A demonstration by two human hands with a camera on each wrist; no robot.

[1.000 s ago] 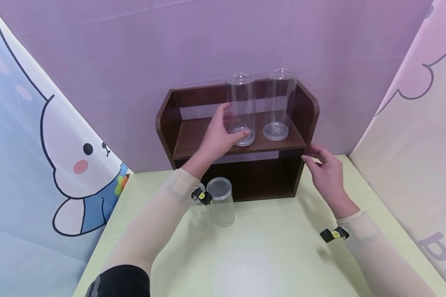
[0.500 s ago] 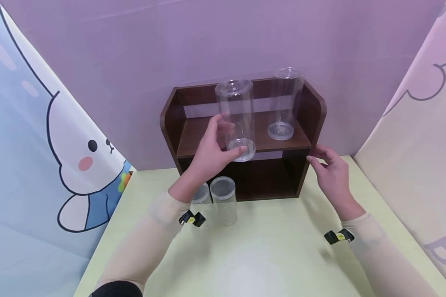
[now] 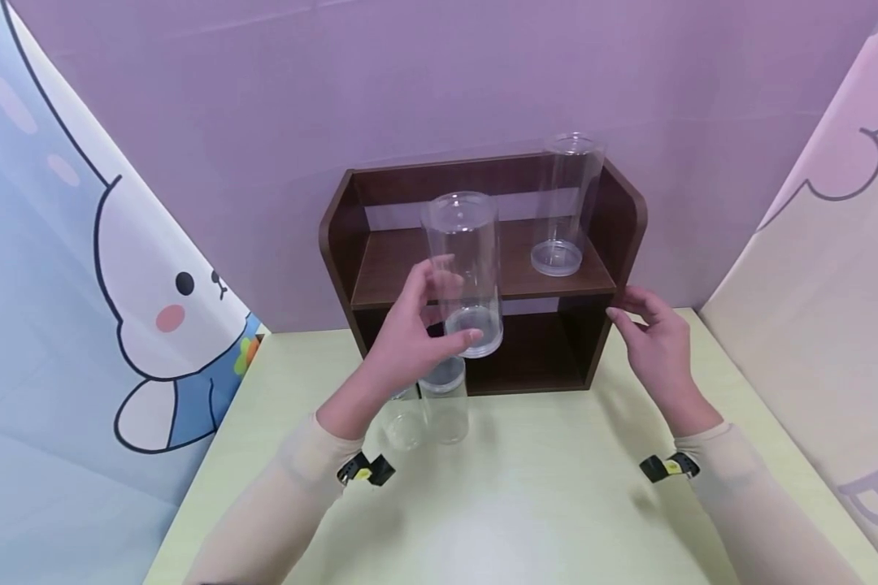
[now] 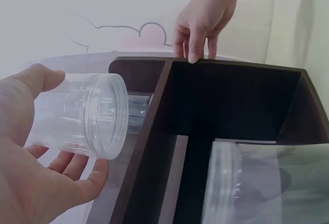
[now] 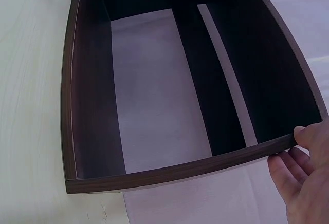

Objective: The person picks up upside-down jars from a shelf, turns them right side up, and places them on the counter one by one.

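A left hand (image 3: 410,337) curls around a clear jar (image 3: 475,264) before the upper front edge of a shelf (image 3: 391,264); the right hand (image 3: 657,337) pinches its right side. Lowered carelessly, the jar could topple two jars (image 3: 448,414) below.

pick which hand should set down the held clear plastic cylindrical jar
Likely the left hand: it grips that jar, while the right hand grips the side of the dark brown wooden shelf.

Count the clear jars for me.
4: first jar in the left hand, second jar on the upper shelf, third jar and fourth jar side by side on the table. Others may be hidden.
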